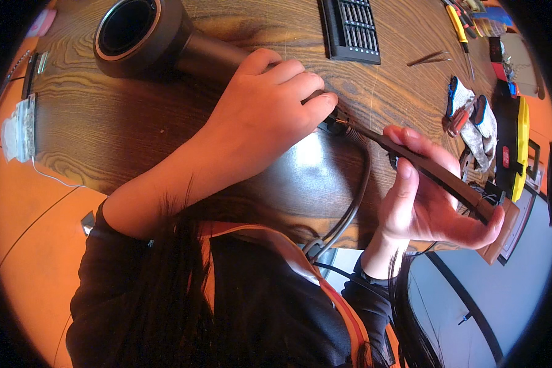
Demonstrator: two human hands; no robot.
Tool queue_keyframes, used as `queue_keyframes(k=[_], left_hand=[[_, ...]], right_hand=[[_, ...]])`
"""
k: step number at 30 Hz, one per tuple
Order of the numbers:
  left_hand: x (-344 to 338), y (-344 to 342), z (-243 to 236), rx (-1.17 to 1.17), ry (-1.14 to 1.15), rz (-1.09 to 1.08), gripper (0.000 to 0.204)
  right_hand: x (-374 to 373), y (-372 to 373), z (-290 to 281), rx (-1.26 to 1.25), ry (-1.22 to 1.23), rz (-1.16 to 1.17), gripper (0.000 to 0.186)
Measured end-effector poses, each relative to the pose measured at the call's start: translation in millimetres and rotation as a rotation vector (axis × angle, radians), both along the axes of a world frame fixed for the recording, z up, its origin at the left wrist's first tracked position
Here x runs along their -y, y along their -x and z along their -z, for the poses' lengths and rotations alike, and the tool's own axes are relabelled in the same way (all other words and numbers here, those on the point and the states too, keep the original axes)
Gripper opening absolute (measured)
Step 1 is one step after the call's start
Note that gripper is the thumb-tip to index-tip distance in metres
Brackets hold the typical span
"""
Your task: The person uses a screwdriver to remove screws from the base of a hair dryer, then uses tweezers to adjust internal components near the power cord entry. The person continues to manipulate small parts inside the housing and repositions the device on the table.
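Note:
A dark hair dryer (200, 54) lies across the wooden table (86, 116), its ringed round head at the upper left. My left hand (273, 107) is closed round the lower end of its handle, where a black fitting (337, 122) with a coiled section shows. My right hand (429, 196) grips a long dark strip-like part (441, 175) that extends from that fitting toward the lower right; a small black piece with fine wires sits near its far end. A grey-black cable (365, 178) hangs from the fitting over the front edge.
A screwdriver bit case (349, 30) lies at the back, with tweezers (429, 59), a yellow-handled screwdriver (457, 24), gloves with a red tool (478, 129), a yellow-black case (521, 141) and assorted items rightward. A plastic bag (19, 129) sits at the left edge.

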State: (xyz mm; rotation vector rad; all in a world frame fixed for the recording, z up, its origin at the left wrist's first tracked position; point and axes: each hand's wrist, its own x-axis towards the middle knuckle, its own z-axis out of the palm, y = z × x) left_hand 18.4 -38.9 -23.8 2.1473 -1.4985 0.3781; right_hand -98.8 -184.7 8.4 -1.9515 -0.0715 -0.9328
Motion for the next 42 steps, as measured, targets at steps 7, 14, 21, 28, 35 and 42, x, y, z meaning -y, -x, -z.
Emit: queue_keyframes(k=[7,14,21,28,35,42], left_hand=[[0,0,-1,-0.01,0.004,0.004,0.017],[1,1,-1,-0.02,0.016,0.005,0.017],[-4,1,-8,-0.091,-0.107,0.007,0.042],[-4,1,-9,-0.095,-0.104,0.007,0.042],[-4,1,-10,-0.106,-0.123,0.007,0.042],[-5,1,-9,-0.103,-0.093,0.002,0.042]], right_hand=[[3,-1,0,-0.021,-0.01,0.012,0.094],[1,1,-5,-0.035,0.061,0.078,0.103],[1,-11,0,0.043,-0.209,-0.022,0.093],[2,-4,-2,-0.018,0.001,0.02,0.104],[-2,-4,0,-0.073,-0.203,0.055,0.109],[8,-9,0,-0.032,-0.035,0.038,0.09]])
